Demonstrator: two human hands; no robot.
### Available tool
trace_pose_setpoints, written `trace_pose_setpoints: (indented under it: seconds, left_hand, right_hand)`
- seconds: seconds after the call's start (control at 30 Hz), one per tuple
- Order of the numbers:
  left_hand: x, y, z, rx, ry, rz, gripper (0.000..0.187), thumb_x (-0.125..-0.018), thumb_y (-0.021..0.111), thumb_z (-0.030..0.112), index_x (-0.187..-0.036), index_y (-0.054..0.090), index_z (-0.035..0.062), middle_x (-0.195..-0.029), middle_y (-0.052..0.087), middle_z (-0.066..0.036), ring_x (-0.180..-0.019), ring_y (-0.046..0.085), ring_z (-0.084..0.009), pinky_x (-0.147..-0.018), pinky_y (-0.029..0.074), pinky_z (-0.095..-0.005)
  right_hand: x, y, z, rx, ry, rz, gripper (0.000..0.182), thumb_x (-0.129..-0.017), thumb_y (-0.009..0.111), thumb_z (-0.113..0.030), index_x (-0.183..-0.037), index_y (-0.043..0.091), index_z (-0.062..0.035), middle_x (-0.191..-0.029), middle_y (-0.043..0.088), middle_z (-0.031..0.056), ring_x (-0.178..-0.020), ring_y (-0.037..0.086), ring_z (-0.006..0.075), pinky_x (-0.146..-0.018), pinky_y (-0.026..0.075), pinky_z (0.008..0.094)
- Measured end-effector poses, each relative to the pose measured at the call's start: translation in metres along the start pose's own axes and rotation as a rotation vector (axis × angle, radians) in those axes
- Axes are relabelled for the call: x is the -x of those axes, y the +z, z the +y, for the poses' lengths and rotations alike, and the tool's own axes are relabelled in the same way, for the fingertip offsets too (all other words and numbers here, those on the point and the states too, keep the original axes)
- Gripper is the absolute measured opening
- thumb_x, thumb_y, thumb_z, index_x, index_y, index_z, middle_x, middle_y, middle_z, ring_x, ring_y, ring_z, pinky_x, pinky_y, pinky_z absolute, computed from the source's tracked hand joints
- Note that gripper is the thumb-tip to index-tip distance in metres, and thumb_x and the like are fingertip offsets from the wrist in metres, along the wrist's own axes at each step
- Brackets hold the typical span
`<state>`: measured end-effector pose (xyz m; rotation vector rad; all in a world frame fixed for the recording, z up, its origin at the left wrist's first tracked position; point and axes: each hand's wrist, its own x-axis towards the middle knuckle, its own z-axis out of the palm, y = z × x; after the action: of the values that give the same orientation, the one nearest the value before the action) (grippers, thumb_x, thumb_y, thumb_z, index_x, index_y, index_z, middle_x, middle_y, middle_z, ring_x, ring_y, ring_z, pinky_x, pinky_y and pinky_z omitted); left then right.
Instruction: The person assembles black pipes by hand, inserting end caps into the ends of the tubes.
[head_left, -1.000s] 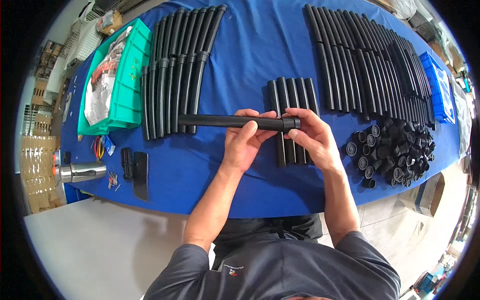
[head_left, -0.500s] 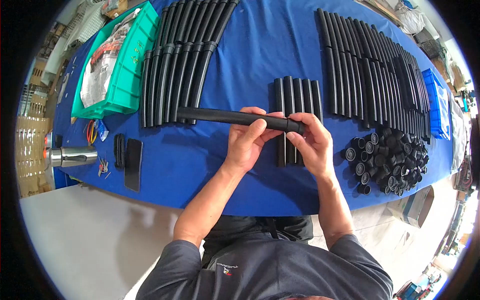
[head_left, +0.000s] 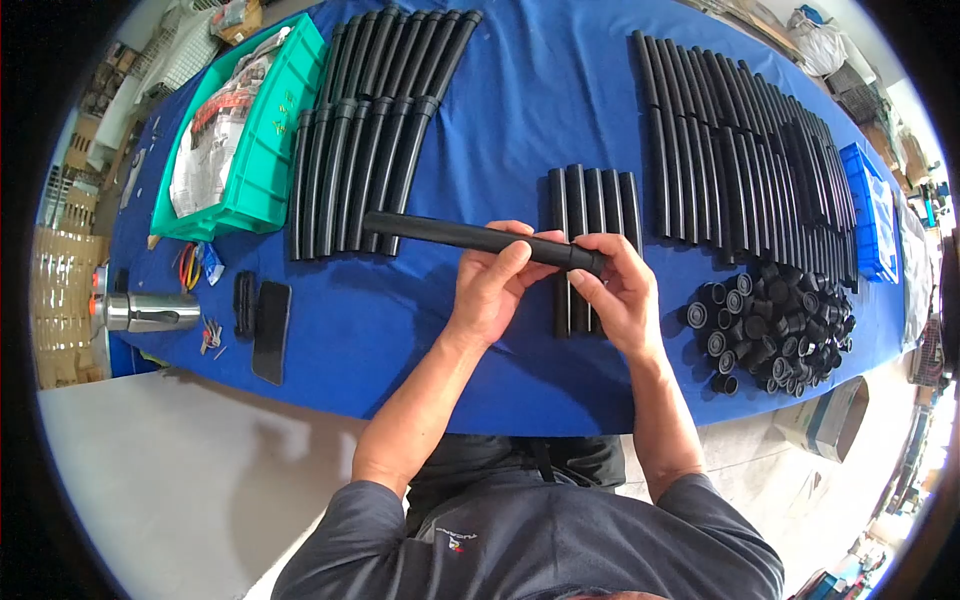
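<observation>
A black tube point(head_left: 430, 232) lies nearly level across the middle, its far left end over the left stack of tubes point(head_left: 345, 170). My left hand point(head_left: 490, 290) is wrapped round it towards its right end. On that right end sits a black cap point(head_left: 586, 260), pinched between the thumb and fingers of my right hand point(head_left: 622, 290). Beneath and behind my hands, several loose tubes point(head_left: 595, 200) lie side by side on the blue cloth point(head_left: 480, 380). To the right is a heap of black caps point(head_left: 770, 325).
Rows of tubes point(head_left: 740, 150) cover the right back. A green crate point(head_left: 250, 170) with newspaper stands at the left, a blue bin point(head_left: 868, 215) at the far right. A steel flask point(head_left: 150, 311), keys point(head_left: 211, 336) and a phone point(head_left: 271, 332) lie front left.
The view has shifted slightly, so the table's contents appear a little lower. Both hands keep their hold on the tube and cap, with the right fingers slightly closer in around the cap.
</observation>
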<state>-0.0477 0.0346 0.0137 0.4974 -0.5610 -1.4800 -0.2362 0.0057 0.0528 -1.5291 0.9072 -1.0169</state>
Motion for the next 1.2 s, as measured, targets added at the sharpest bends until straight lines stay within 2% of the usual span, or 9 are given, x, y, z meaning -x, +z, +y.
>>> trace_pose_setpoints:
  seconds: [0.17, 0.37, 0.47, 0.53, 0.67, 0.87, 0.97, 1.07, 1.2]
  left_hand:
    - [-0.005, -0.009, 0.002, -0.054, 0.006, -0.091, 0.025, -0.097, 0.071, 0.019, -0.12, 0.065, 0.0084, -0.127, 0.066, -0.016, -0.118, 0.066, -0.0275, -0.101, 0.056, -0.0444]
    - [0.0, 0.0, 0.002, -0.134, -0.086, -0.08, 0.035, -0.096, 0.072, 0.024, -0.126, 0.063, 0.0079, -0.13, 0.065, -0.017, -0.12, 0.065, -0.0307, -0.101, 0.057, -0.0466]
    - [-0.004, 0.01, 0.021, 0.004, -0.013, -0.021, 0.04, -0.098, 0.07, 0.024, -0.132, 0.058, 0.0073, -0.132, 0.065, -0.02, -0.125, 0.063, -0.0351, -0.102, 0.057, -0.0493]
    - [-0.009, -0.01, 0.027, 0.022, 0.097, 0.027, 0.035, -0.101, 0.064, 0.021, -0.132, 0.056, 0.007, -0.13, 0.065, -0.021, -0.127, 0.061, -0.0393, -0.101, 0.059, -0.0518]
    - [-0.007, -0.014, 0.023, 0.021, 0.099, 0.04, 0.026, -0.104, 0.06, 0.017, -0.127, 0.058, 0.0055, -0.127, 0.067, -0.022, -0.123, 0.064, -0.039, -0.099, 0.061, -0.0506]
    - [-0.004, -0.007, 0.022, 0.002, 0.1, 0.113, 0.026, -0.104, 0.06, 0.017, -0.127, 0.057, 0.006, -0.125, 0.068, -0.021, -0.122, 0.065, -0.0381, -0.097, 0.061, -0.049]
    - [-0.004, 0.0, 0.015, -0.016, 0.06, 0.136, 0.025, -0.104, 0.06, 0.017, -0.126, 0.057, 0.0064, -0.125, 0.068, -0.021, -0.121, 0.065, -0.0376, -0.096, 0.062, -0.0482]
    - [-0.004, -0.008, 0.016, -0.007, 0.038, 0.103, 0.021, -0.104, 0.059, 0.015, -0.122, 0.058, 0.0065, -0.123, 0.068, -0.021, -0.12, 0.066, -0.0377, -0.097, 0.062, -0.0488]
    - [-0.005, -0.007, 0.019, 0.002, 0.046, 0.077, 0.017, -0.103, 0.06, 0.013, -0.118, 0.06, 0.0062, -0.121, 0.068, -0.022, -0.12, 0.066, -0.0385, -0.096, 0.062, -0.0494]
  right_hand:
    - [-0.002, -0.004, -0.008, -0.204, 0.256, -0.073, 0.036, -0.091, 0.076, -0.004, -0.124, 0.062, 0.0008, -0.101, 0.065, 0.0031, -0.089, 0.065, 0.0094, -0.078, 0.054, 0.0247]
    - [-0.002, -0.004, -0.003, -0.181, 0.181, -0.029, 0.032, -0.09, 0.078, -0.006, -0.118, 0.065, 0.0017, -0.091, 0.068, 0.0025, -0.08, 0.066, 0.008, -0.073, 0.054, 0.0232]
    - [-0.001, -0.006, -0.004, -0.125, 0.193, 0.017, 0.031, -0.09, 0.075, 0.001, -0.119, 0.064, 0.0033, -0.094, 0.069, 0.0043, -0.081, 0.067, 0.0099, -0.074, 0.057, 0.0235]
    - [-0.003, -0.01, -0.004, -0.091, 0.168, 0.025, 0.03, -0.09, 0.075, -0.001, -0.118, 0.064, 0.0038, -0.094, 0.069, 0.0044, -0.08, 0.067, 0.0095, -0.073, 0.057, 0.0235]
    - [-0.003, -0.009, -0.001, 0.055, 0.087, 0.076, 0.031, -0.088, 0.08, -0.01, -0.113, 0.066, 0.0017, -0.082, 0.069, 0.0039, -0.074, 0.067, 0.0085, -0.067, 0.054, 0.0232]
    - [-0.003, -0.01, 0.007, 0.158, 0.038, 0.082, 0.031, -0.087, 0.08, -0.01, -0.112, 0.067, -0.0003, -0.087, 0.069, 0.0062, -0.077, 0.069, 0.0119, -0.068, 0.054, 0.0275]
    - [-0.009, -0.011, 0.006, 0.418, -0.285, 0.075, 0.031, -0.09, 0.077, -0.005, -0.117, 0.064, 0.0033, -0.092, 0.069, 0.0035, -0.079, 0.067, 0.0089, -0.074, 0.054, 0.0228]
    - [-0.006, -0.003, 0.006, 0.166, -0.137, 0.113, 0.031, -0.091, 0.075, -0.005, -0.118, 0.063, 0.0031, -0.092, 0.069, 0.0036, -0.081, 0.068, 0.0091, -0.075, 0.055, 0.0232]
    - [-0.005, -0.011, -0.003, -0.108, 0.188, -0.016, 0.032, -0.091, 0.077, -0.011, -0.117, 0.064, 0.0027, -0.089, 0.07, 0.0058, -0.078, 0.068, 0.0101, -0.071, 0.055, 0.0255]
